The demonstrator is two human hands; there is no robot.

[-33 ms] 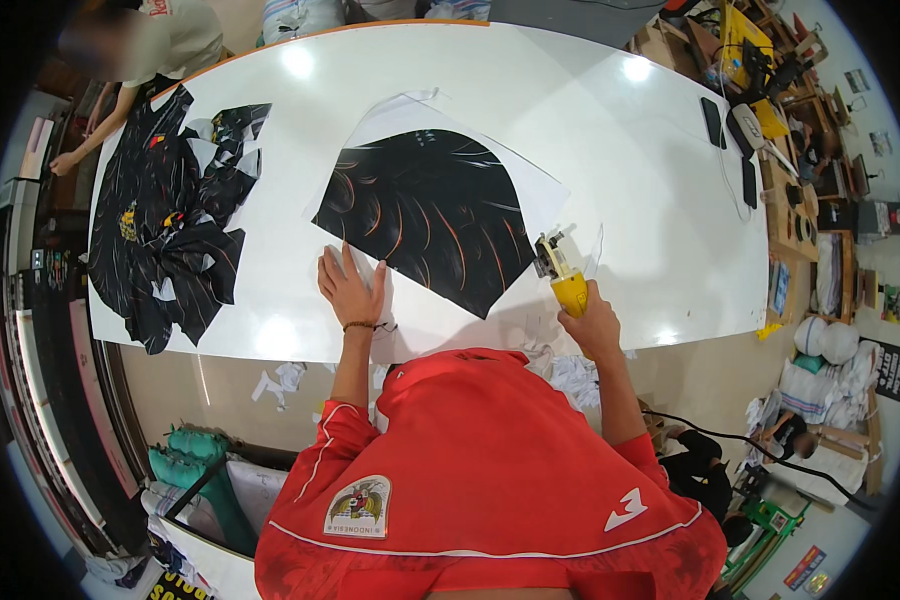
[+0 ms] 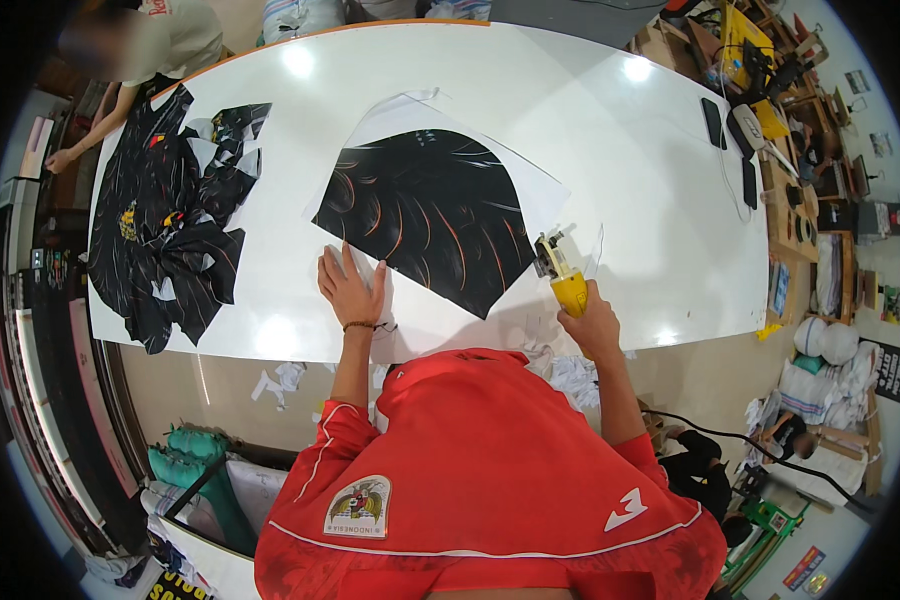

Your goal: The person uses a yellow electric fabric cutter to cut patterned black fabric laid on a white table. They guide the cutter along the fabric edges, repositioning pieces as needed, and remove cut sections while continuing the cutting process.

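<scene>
A black fabric panel (image 2: 420, 205) with thin orange and white curved streaks lies flat on the white table (image 2: 660, 200), with white sheet material (image 2: 385, 120) showing beyond its far edges. Palm down with fingers spread, my left hand (image 2: 350, 290) rests at the panel's near left edge; it grips nothing. My right hand (image 2: 592, 320) is wrapped around the body of a yellow electric fabric cutter (image 2: 570, 290). The cutter's metal head sits close beside the panel's right corner. Whether its blade touches the fabric cannot be made out.
A crumpled heap of black printed fabric (image 2: 170, 220) covers the table's left end. Another person's hand (image 2: 60, 160) is beside that end. Dark bar-shaped objects (image 2: 713, 122) and a cable lie at the right end. White scraps (image 2: 575, 378) litter the floor by the near edge.
</scene>
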